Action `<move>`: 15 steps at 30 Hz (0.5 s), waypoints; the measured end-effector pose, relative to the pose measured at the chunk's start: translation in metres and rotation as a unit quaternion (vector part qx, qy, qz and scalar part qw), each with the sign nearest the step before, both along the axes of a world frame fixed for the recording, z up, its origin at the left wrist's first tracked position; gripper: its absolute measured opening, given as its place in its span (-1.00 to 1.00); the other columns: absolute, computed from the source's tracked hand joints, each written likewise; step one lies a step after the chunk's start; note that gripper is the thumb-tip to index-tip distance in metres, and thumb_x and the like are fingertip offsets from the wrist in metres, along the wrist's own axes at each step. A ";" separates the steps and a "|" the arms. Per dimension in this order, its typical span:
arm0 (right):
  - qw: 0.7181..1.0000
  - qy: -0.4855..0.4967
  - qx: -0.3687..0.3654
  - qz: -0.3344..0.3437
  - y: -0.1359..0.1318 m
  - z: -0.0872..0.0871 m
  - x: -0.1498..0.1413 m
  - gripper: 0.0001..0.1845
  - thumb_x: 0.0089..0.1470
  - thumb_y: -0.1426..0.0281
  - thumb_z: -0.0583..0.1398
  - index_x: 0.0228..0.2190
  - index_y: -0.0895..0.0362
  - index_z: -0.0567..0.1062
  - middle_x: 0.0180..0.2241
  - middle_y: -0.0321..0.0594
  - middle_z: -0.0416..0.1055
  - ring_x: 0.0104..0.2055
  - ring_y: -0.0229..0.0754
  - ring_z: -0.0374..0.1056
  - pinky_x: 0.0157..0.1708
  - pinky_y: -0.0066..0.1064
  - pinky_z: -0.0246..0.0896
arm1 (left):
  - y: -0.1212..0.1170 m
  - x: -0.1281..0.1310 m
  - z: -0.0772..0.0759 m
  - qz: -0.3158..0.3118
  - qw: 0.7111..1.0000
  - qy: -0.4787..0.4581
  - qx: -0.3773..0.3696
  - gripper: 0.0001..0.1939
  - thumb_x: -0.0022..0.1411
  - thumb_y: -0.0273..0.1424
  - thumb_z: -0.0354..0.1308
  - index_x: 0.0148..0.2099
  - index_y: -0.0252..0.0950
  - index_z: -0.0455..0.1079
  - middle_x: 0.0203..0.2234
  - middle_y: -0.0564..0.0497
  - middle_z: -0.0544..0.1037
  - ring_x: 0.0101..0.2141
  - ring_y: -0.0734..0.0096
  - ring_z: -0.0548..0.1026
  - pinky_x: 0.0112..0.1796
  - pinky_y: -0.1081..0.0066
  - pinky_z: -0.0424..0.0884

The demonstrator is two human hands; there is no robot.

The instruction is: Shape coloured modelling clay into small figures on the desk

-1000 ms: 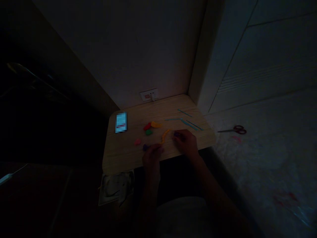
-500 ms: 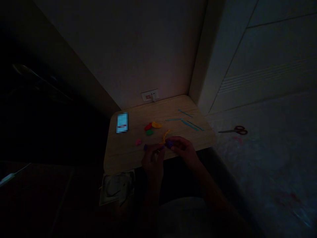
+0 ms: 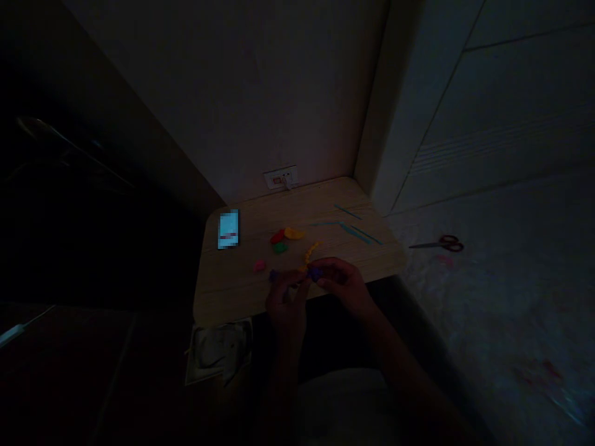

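Observation:
Over the table's front edge, my right hand (image 3: 344,283) is closed with its fingertips round a small lump of purple modelling clay (image 3: 315,273). My left hand (image 3: 287,301) pinches at the left side of the same lump, thumb against fingers. Just behind the lump, a beaded yellow strand (image 3: 310,253) curves up and away; its lower end is hidden by the fingers. Another purple bit (image 3: 273,275) lies by my left fingers, with a pink piece (image 3: 259,266) farther left. Red (image 3: 277,236), green (image 3: 279,248) and yellow clay (image 3: 294,233) sit together farther back.
Several thin blue tools (image 3: 356,233) lie at the right of the wooden table (image 3: 223,291). A lit phone (image 3: 228,229) is at its left. Scissors (image 3: 439,244) rest on the surface to the right. Below left stands a box (image 3: 218,350). The room is dark.
My right hand has shifted slightly left, bringing the purple lump against my left fingertips. More of the yellow strand's beads show now.

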State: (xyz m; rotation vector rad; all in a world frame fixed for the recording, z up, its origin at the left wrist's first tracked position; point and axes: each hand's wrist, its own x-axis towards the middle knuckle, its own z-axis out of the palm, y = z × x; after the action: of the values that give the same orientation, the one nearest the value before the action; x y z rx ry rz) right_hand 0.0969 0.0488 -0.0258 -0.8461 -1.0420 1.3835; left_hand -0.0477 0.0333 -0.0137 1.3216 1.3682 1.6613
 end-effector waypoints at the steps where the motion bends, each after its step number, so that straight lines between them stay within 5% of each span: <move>1: 1.000 -0.003 0.000 -0.002 0.000 0.000 0.000 -0.62 -0.05 0.18 0.50 -0.18 0.00 0.65 -0.12 -0.20 0.68 -0.07 -0.05 0.61 -0.01 -0.16 0.54 | 0.000 0.000 0.000 -0.002 1.000 -0.004 0.001 -0.95 0.10 -0.39 0.43 -0.34 -0.18 0.63 -0.35 0.01 0.64 -0.28 0.31 0.55 -0.20 0.35 0.45; 15: 1.000 0.005 0.005 0.004 0.000 -0.003 0.001 -0.62 -0.07 0.16 0.51 -0.19 0.00 0.65 -0.09 -0.17 0.65 -0.07 -0.04 0.59 -0.04 -0.18 0.55 | 0.003 -0.001 0.002 -0.034 0.999 -0.033 -0.017 -0.88 0.08 -0.32 0.45 -0.40 -0.21 0.58 -0.39 -0.01 0.60 -0.29 0.31 0.54 -0.22 0.36 0.49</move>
State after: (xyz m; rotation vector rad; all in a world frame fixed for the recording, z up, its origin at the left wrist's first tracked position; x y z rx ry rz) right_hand 0.0982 0.0485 -0.0288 -0.8283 -1.0444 1.3871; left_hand -0.0489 0.0365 -0.0112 1.2676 1.2936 1.6145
